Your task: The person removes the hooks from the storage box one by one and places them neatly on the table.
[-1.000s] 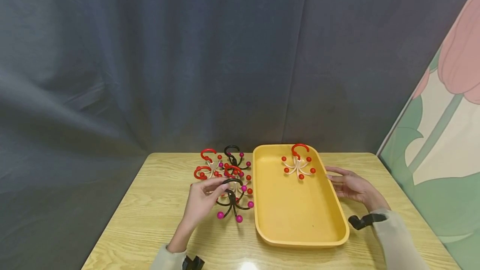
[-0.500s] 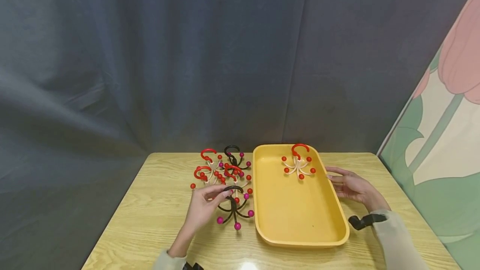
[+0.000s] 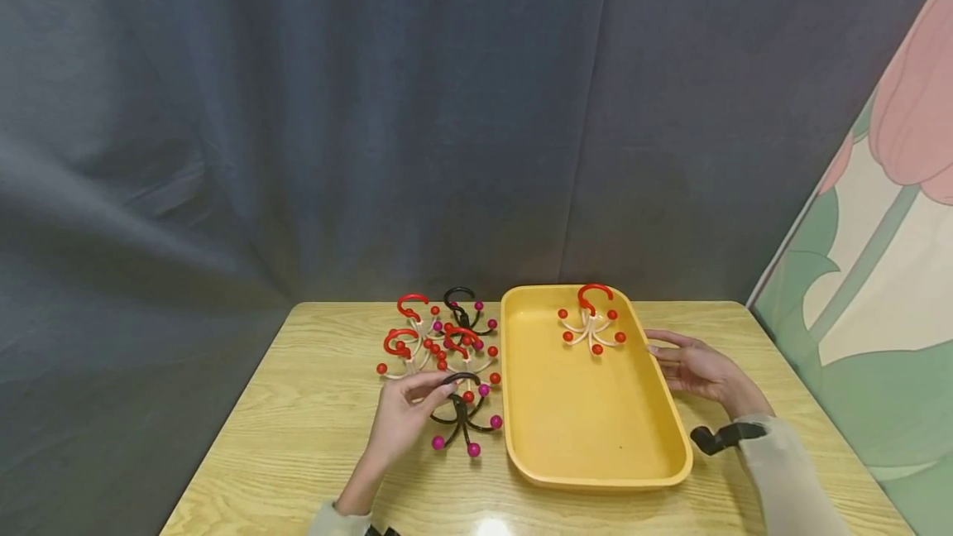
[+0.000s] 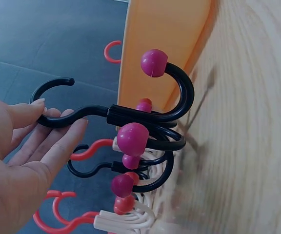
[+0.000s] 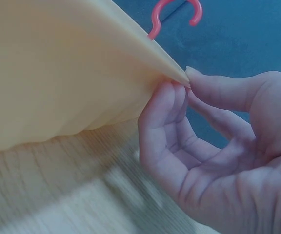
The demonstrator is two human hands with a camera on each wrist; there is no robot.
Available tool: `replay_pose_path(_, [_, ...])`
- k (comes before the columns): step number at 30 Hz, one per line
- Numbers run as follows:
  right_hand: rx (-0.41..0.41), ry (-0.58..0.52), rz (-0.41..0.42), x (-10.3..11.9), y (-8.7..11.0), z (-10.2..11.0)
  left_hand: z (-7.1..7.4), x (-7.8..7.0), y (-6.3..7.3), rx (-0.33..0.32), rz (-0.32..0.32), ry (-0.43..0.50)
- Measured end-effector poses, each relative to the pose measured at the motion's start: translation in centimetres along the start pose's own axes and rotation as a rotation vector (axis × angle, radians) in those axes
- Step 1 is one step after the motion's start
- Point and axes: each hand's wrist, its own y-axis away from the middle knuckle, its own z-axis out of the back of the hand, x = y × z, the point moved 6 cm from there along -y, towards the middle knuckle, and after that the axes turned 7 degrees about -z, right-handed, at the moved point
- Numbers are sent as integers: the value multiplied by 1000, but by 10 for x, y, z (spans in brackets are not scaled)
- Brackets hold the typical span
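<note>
My left hand (image 3: 402, 420) pinches a black multi-arm hanger hook (image 3: 460, 408) by its curved top, left of the yellow tray. Magenta balls tip its arms. In the left wrist view this hook (image 4: 130, 114) spreads its arms just over the wood, thumb and fingers at the bend. Behind it in the head view are several red-topped white hooks (image 3: 463, 337) and another black hook (image 3: 462, 317). My right hand (image 3: 700, 370) holds the right rim of the yellow tray (image 3: 596, 428); the right wrist view shows thumb and fingers pinching that rim (image 5: 174, 68).
One red-topped white hook (image 3: 591, 325) stands in the far part of the tray. The wooden table (image 3: 298, 420) ends at a dark curtain (image 3: 447, 147), and a flower-patterned panel (image 3: 893, 288) stands on the right.
My left hand has shifted slightly nearer to me with the black hook, settling over the last half second. The right hand and the tray have stayed put.
</note>
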Motion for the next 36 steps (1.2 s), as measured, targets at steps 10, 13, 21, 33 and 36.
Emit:
replay_pose_path(10, [-23,5,-8,1,1,-2,5,11,2,4,32,17])
replay_pose_path(13, [-15,5,-5,1,1,-2,6,13,2,19,37,33])
replay_pose_path(21, [-19,-7,-6,1,2,-2,6,16,3,40,47,51])
replay_pose_path(33, [-28,-11,-14,2,2,0,6,15,3,39,55,16])
replay_pose_path(36, [-20,-10,-15,4,1,-1,6,13,3,53,68,-2])
